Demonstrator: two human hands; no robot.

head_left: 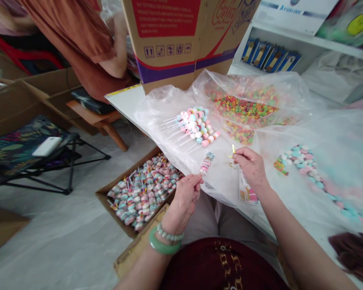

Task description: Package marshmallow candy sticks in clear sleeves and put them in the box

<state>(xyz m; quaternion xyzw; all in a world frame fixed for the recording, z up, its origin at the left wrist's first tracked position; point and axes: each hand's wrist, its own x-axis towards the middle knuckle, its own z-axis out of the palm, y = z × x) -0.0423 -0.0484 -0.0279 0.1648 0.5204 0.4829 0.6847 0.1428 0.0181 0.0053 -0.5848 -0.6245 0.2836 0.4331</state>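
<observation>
My left hand [186,193] pinches the stick end of a small wrapped candy skewer [206,163], which points up and right over the plastic-covered table [220,177]. My right hand [251,165] is closed on a thin yellow twist tie [233,150] just right of the skewer. Its heel rests by a stack of small printed bags [246,191]. A pile of unwrapped pastel candy skewers [195,125] lies farther back on the plastic.
A cardboard box of wrapped skewers [143,193] sits on the floor at my left. Bags of coloured ring candy [245,110] and loose pastel candies [302,161] lie on the table. A large carton [181,36] stands behind; another person in orange [87,44] sits at back left.
</observation>
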